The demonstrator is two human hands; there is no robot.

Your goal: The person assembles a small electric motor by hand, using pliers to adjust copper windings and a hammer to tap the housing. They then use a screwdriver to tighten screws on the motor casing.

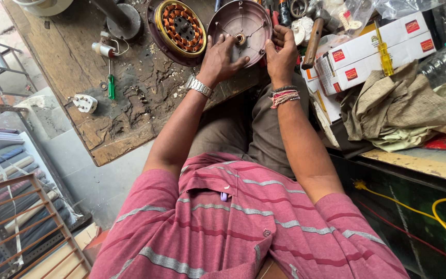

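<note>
Round motor end cover [243,23], dull pinkish metal with a brass bush at centre, sits tilted at the near edge of the wooden workbench [78,98], at about 12 o'clock of the view. Left hand [219,58] lies flat on the cover's face, fingers spread, palm at its 7 o'clock rim. Right hand [281,51] curls round the 4 o'clock rim, fingers wrapped over the edge; what the fingertips touch behind it I cannot tell. Wound stator [180,27], copper coils in a yellow ring, lies just beside the cover at its 9 o'clock, touching or nearly so.

Risks, as judged: the cover is propped at the bench edge over the lap, so a slack grip could let it slide off. Tipping it toward 9 o'clock could scrape the coils. Hammer [316,31] stands close at 3 o'clock; a right elbow swing could knock it. Loose screws and nuts [140,95] at 8 o'clock could scatter if the bench is jolted.
</note>
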